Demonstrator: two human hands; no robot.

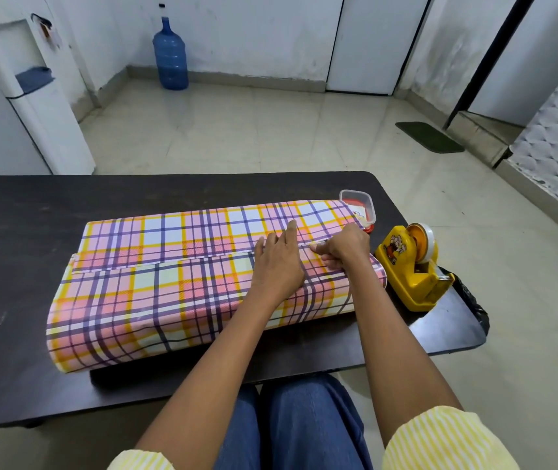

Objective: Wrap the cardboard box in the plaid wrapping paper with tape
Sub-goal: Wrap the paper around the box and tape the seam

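head view, clear tub (pixel 361 202) behind plaid paper (pixel 169 293), contents unclear

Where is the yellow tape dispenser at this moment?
In the head view, the tape dispenser stands at the right end of the dark table, just right of the plaid-wrapped box and the right hand, with a small plastic container farther back.

Dark table (pixel 16 232), plaid wrapping paper (pixel 169 293), tape dispenser (pixel 413 266), tub (pixel 360 201)
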